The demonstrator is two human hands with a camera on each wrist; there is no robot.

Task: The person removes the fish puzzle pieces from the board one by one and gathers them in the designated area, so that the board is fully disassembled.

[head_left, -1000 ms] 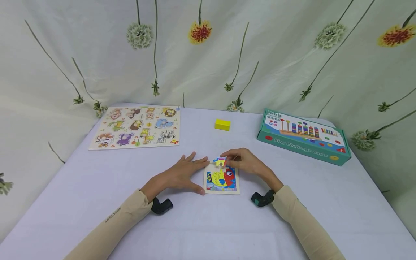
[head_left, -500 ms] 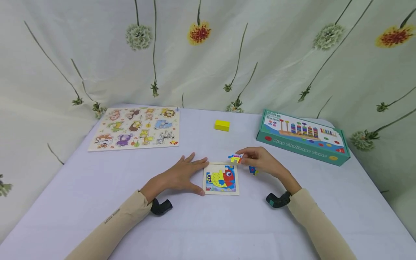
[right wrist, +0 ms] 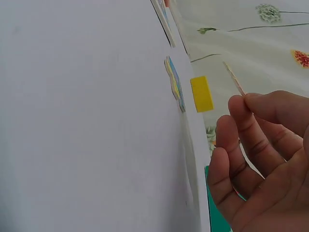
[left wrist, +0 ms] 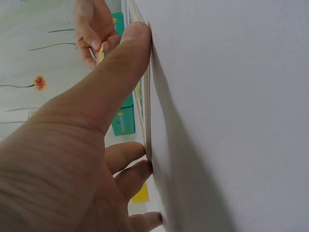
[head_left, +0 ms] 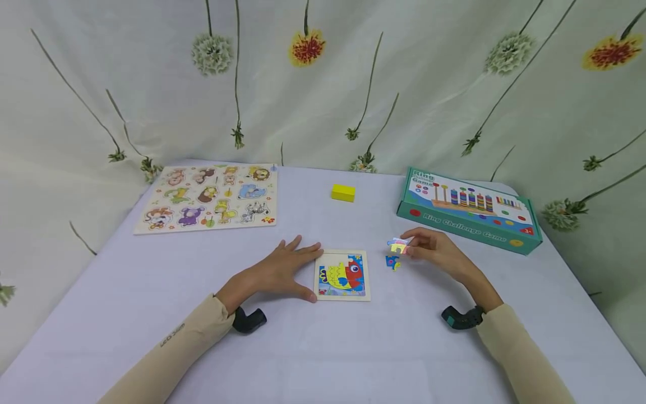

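A small square fish puzzle (head_left: 343,276) in a pale wooden frame lies on the white table, its upper left part bare wood. My left hand (head_left: 282,272) rests beside it with fingers spread, thumb and fingertips touching the frame's left edge, as the left wrist view also shows. To the right of the puzzle, my right hand (head_left: 436,252) pinches a yellow, pink and blue puzzle piece (head_left: 397,245) between thumb and index finger, raised above the table. In the right wrist view that piece appears edge-on. Just below it in the head view, a blue and yellow puzzle piece (head_left: 392,262) lies on the table.
A board of animal pictures (head_left: 209,199) lies at the back left. A yellow block (head_left: 343,193) sits at the back middle. The green Ring Challenge Game box (head_left: 469,210) is at the back right, before a flowered cloth backdrop (head_left: 323,101).
My right hand has lifted the yellow, pink and blue piece from the puzzle's top and carried it right, uncovering bare wood and the loose piece. My left hand stays at the frame.
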